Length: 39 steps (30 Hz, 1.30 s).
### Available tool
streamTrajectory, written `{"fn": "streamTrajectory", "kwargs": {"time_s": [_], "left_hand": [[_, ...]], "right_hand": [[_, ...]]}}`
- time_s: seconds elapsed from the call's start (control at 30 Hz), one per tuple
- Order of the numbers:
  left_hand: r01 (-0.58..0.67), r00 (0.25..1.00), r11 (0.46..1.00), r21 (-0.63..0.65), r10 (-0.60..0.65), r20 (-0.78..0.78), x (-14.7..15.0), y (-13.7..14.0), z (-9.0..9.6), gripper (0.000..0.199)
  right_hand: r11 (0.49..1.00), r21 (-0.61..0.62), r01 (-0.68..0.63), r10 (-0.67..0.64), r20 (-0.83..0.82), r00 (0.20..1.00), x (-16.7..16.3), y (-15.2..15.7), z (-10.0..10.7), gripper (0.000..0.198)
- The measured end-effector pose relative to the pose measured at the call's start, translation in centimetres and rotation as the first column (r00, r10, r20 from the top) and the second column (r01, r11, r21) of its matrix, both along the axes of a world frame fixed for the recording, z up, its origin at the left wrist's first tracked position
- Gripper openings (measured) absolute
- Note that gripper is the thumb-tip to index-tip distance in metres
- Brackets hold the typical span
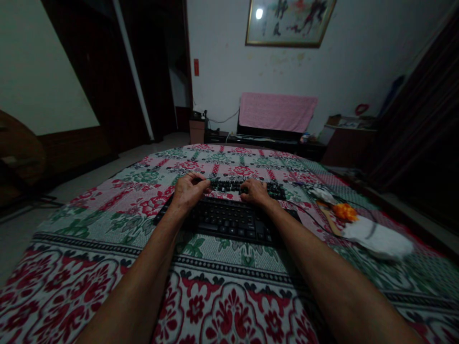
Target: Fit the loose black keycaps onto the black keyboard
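Observation:
A black keyboard (225, 220) lies on the patterned cloth in front of me, below both forearms. Just past its far edge, many small black pieces (229, 184) that look like loose keycaps spread in a band. My left hand (190, 191) is at the left end of that band, thumb and fingertips brought together in a pinch; what they hold, if anything, is too small to make out. Over the band's middle, my right hand (255, 191) has its fingers bent down and closed among the black pieces. Its fingertips are partly hidden, and I cannot tell what is between them.
Right of the keyboard lie a white cloth bundle (378, 238), an orange crumpled thing (345, 211) and a dark cable (315, 220). The red, green and white patterned cloth (229, 306) covers the broad surface. A low stand with a pink-towelled screen (278, 112) is beyond.

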<state>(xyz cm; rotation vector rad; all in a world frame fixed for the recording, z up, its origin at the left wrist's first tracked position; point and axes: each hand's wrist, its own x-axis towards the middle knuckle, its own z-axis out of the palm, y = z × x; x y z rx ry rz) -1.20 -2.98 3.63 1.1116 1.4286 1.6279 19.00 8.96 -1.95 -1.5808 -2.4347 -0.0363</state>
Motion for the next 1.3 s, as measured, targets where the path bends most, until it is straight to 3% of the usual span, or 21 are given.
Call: {"fn": "streamTrajectory", "kwargs": {"time_s": [0.27, 1.3], "left_hand": [[-0.013, 1.0, 1.0, -0.008, 0.013, -0.004, -0.13, 0.29, -0.25, 0.023], [-0.009, 1.0, 1.0, -0.011, 0.009, -0.01, -0.08, 0.11, -0.14, 0.021]], "right_hand": [[0.997, 0.057, -0.058, 0.058, 0.003, 0.998, -0.06, 0.18, -0.31, 0.028], [0.997, 0.021, -0.069, 0.069, 0.014, 0.998, -0.43, 0.44, -0.28, 0.025]]}}
